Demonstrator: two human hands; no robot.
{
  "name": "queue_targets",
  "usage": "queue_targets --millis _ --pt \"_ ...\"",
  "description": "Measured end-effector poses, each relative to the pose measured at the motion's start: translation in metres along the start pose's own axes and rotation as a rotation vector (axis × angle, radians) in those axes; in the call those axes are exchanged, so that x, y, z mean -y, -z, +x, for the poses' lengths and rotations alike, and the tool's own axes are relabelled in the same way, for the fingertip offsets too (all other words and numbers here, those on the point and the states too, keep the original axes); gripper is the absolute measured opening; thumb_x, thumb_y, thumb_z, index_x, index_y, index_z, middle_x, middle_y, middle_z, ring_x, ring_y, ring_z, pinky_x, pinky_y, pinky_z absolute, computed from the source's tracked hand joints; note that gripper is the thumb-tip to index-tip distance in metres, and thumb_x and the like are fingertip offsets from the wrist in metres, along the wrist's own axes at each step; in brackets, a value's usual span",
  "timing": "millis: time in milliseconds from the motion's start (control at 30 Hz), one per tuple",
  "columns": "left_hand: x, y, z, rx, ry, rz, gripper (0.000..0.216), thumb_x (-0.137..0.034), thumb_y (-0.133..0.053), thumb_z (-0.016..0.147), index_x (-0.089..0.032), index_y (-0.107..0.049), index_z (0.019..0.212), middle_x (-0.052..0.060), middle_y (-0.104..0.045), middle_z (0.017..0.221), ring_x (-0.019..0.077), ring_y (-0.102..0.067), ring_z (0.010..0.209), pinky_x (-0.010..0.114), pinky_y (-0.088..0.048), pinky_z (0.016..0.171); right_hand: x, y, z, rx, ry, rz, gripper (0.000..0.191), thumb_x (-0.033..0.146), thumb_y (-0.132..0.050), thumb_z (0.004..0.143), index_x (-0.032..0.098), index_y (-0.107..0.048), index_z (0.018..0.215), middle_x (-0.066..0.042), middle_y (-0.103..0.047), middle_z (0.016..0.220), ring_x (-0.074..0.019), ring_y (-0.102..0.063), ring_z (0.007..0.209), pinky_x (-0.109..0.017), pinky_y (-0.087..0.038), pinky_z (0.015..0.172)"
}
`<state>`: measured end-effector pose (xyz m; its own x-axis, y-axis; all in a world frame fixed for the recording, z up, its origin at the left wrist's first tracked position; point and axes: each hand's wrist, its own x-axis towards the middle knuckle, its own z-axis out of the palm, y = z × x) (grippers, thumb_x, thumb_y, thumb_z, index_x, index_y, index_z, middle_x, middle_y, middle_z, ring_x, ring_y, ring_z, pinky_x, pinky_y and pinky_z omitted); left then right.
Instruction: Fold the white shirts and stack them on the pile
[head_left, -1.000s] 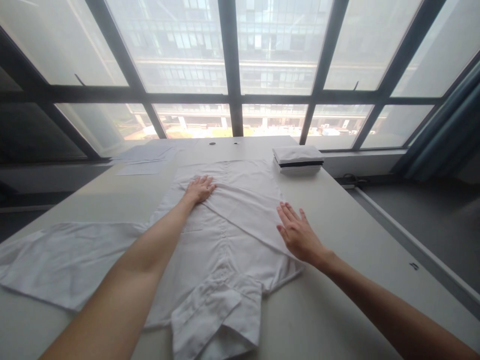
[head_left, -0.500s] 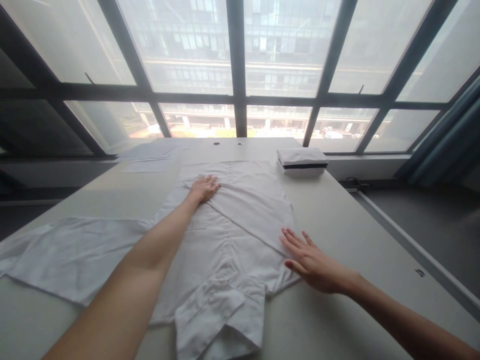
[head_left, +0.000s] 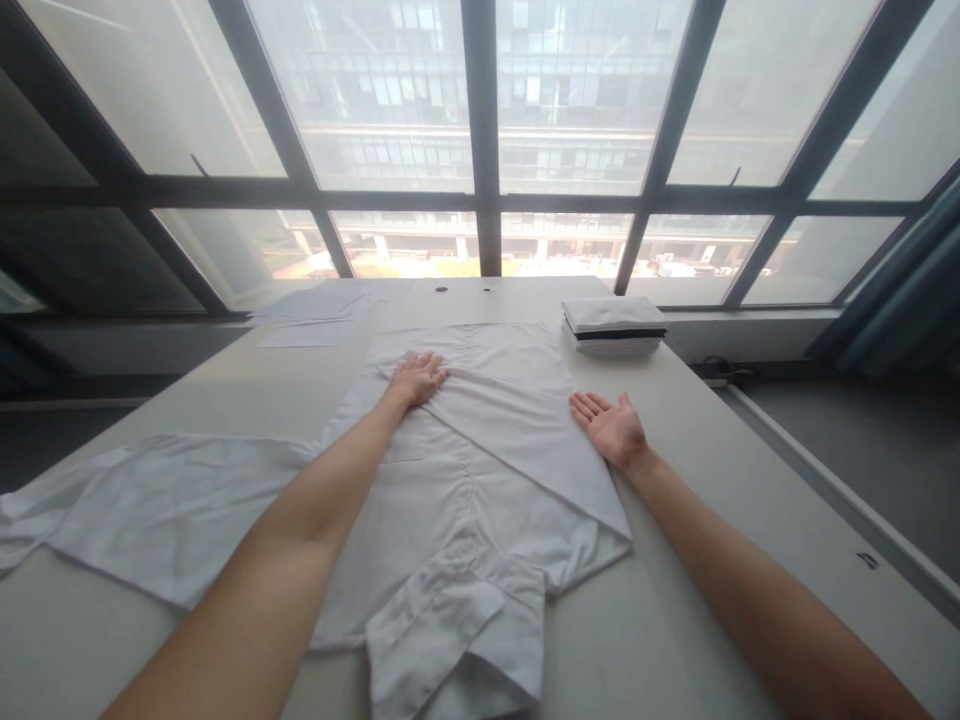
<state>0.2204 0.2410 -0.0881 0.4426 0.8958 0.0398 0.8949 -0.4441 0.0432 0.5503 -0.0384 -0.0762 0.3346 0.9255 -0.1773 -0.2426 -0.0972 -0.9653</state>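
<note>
A white shirt [head_left: 480, 470] lies spread on the pale table [head_left: 690, 600], its collar near me and one sleeve folded across the body. My left hand [head_left: 417, 378] presses flat on the far end of that folded sleeve. My right hand [head_left: 609, 427] rests palm up at the shirt's right edge, fingers apart, holding nothing. The other sleeve [head_left: 165, 510] stretches out flat to the left.
A stack of folded white garments [head_left: 615, 326] with a dark layer sits at the table's far right. Sheets of paper [head_left: 307, 310] lie at the far left. Large windows stand behind the table, and a floor gap runs along the right side.
My right hand left the lower right of the folded sleeve, moved forward along the shirt's right edge and turned palm up. My left hand stayed in place.
</note>
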Motion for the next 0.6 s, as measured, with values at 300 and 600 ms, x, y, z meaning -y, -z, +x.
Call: queue_targets --millis 300,600 --pt "-0.001 0.001 -0.001 0.006 0.002 0.014 0.068 -0.062 -0.024 0.1 -0.027 -0.028 0.159 0.004 -0.019 0.167 0.0314 -0.015 0.153 0.052 -0.015 0.121 -0.002 0.009 0.01 -0.271 0.348 -0.206 0.071 0.051 -0.006 0.101 0.012 -0.043 0.147 -0.019 -0.045 0.153 -0.0219 -0.047 0.14 -0.045 -0.039 0.114" --pt "-0.001 0.002 -0.002 0.013 0.009 0.028 0.068 -0.061 -0.023 0.1 -0.028 -0.026 0.159 0.004 -0.019 0.167 0.031 -0.015 0.153 0.052 -0.016 0.121 -0.018 -0.012 0.005 -0.02 0.292 -1.495 0.071 0.051 -0.022 0.103 0.005 -0.029 0.156 -0.017 -0.023 0.164 -0.0271 -0.017 0.153 -0.056 -0.009 0.122"
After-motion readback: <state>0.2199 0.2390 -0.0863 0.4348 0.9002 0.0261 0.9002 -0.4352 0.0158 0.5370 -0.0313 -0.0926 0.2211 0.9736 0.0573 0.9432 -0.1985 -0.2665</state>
